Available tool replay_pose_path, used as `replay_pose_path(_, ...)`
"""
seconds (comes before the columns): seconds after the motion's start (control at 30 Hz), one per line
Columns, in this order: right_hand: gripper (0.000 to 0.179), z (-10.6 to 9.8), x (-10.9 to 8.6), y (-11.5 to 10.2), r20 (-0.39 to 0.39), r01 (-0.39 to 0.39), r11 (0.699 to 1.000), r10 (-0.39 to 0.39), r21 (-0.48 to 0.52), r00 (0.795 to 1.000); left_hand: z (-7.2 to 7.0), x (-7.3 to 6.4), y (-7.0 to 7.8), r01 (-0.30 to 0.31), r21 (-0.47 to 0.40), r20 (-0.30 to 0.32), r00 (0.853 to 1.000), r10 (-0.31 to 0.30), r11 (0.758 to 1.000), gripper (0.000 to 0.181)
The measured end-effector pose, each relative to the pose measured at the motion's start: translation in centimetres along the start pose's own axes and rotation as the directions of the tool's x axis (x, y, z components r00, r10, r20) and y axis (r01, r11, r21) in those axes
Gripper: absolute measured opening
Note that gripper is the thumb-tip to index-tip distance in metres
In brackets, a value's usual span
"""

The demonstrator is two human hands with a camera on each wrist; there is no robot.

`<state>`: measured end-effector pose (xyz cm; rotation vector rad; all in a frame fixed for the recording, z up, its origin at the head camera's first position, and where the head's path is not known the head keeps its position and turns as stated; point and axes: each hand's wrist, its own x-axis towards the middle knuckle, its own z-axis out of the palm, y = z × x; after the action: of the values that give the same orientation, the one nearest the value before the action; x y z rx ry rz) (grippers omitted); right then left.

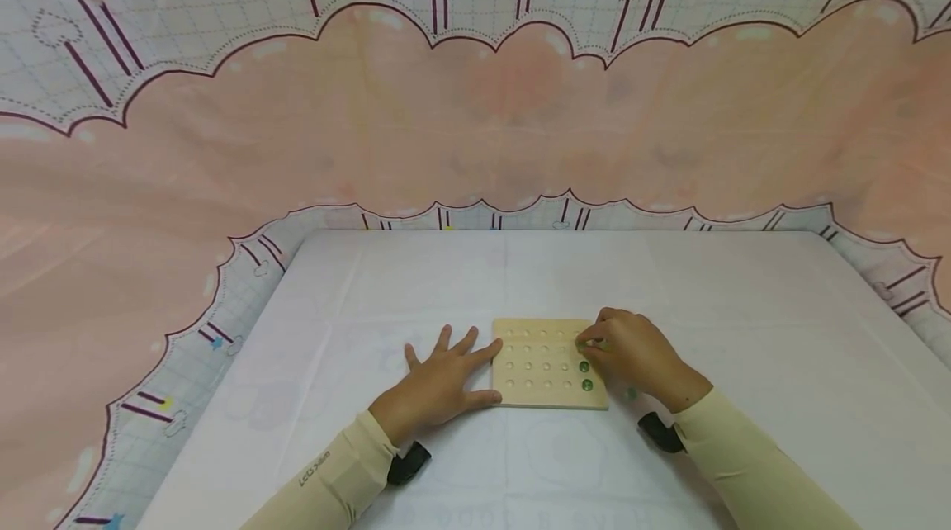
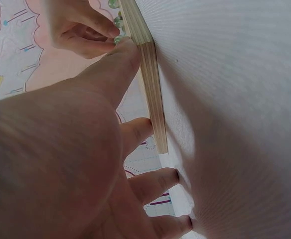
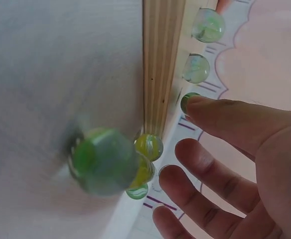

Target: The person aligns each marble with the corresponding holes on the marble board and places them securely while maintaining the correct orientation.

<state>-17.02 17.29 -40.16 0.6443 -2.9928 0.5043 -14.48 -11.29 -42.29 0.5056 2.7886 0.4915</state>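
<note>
A pale wooden board [image 1: 550, 408] with rows of round dimples lies flat on the white table. Two green glass marbles sit in the dimples nearest its front right corner, one marble [image 1: 584, 366] behind the other [image 1: 587, 385]. My right hand [image 1: 645, 357] reaches over the right edge and pinches a third green marble [image 3: 187, 103] at the dimple behind them. Fingers spread, my left hand [image 1: 442, 385] rests at the board's left side, its thumb and index fingertip against the edge.
Loose marbles lie on the table beside the board's right edge, partly under my right hand: a large-looking green marble [image 3: 103, 162], yellow ones including this marble [image 3: 150, 146], and another green marble [image 3: 137, 191]. A patterned cloth [image 1: 475, 117] hangs behind the table.
</note>
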Motion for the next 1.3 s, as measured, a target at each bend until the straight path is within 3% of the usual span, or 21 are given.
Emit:
replay_pose_path(0.57,0.017,0.5,0.3,-0.1,0.055,-0.063,0.998,0.062,0.024,0.997,0.1,0.1,0.0,0.003,-0.002,0.0,1.0,-0.003,1.0,0.079)
replay_pose_path(0.83,0.017,0.6,0.1,0.0,0.042,-0.055,0.998,0.054,0.022,0.998,0.2,0.0,0.0,0.003,-0.002,0.003,1.0,-0.003,1.0,0.079)
replay_pose_path(1.3,0.021,-1.5,-0.5,0.9,-0.016,-0.088,0.996,0.089,0.034,0.996,0.2,0.1,-0.1,0.01,0.006,0.004,1.0,-0.01,1.0,0.079)
